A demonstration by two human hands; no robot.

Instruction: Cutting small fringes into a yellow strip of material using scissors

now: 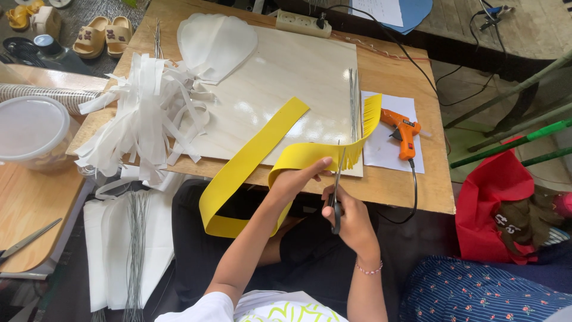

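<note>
Yellow foam strip (256,152) loops from the middle of the frame down toward the lap and back up, its right end already cut into a fringe (370,116) near the orange glue gun (402,132). The left hand (298,179) pinches the strip's lower edge, thumb under and fingers curled over it, holding it taut. The right hand (348,217) has its fingers closed through the handles of the scissors (336,191), blades pointing up into the strip. Good cuts here likely mean keeping each snip parallel to the last, stopping short of the far edge, and feeding the strip steadily. White strips (143,113) lie at upper left on the wooden table (411,191).
</note>
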